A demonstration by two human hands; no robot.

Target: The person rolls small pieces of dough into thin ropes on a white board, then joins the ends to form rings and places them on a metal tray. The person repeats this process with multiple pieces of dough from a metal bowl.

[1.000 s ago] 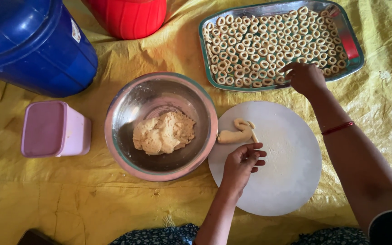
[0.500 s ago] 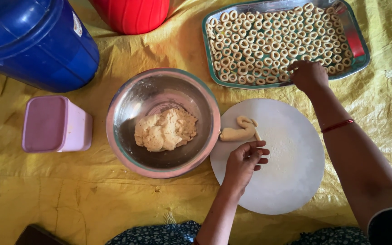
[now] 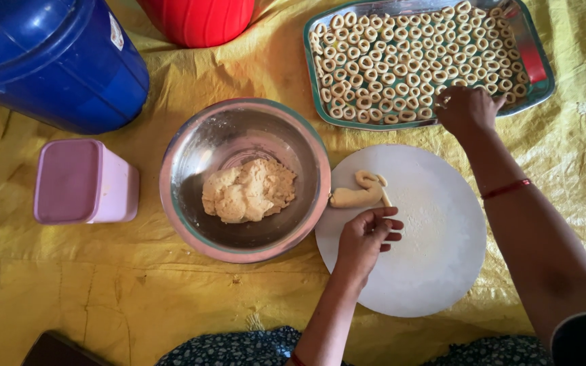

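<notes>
My left hand [image 3: 364, 237] rests on a white round board [image 3: 435, 271], its fingers curled and pinched at the near end of a thin dough strip [image 3: 386, 198]. Beside the strip lies a thicker dough roll [image 3: 355, 197] with a curled piece at its top. My right hand [image 3: 466, 108] reaches over the near rim of a metal tray [image 3: 540, 88] filled with several small dough rings [image 3: 401, 61]. Its fingertips point down among the rings and are hidden from me. A steel bowl [image 3: 184, 156] left of the board holds a lump of dough [image 3: 247, 191].
A pink lidded box [image 3: 83, 181] stands left of the bowl. A blue drum [image 3: 49, 57] and a red container [image 3: 198, 20] stand at the back. A red object [image 3: 532, 57] lies in the tray's right end. Yellow sheeting [image 3: 103, 291] covers the ground.
Both hands stay almost where they were. The left fingers have closed a little more at the strip's end. The view has shifted slightly.
</notes>
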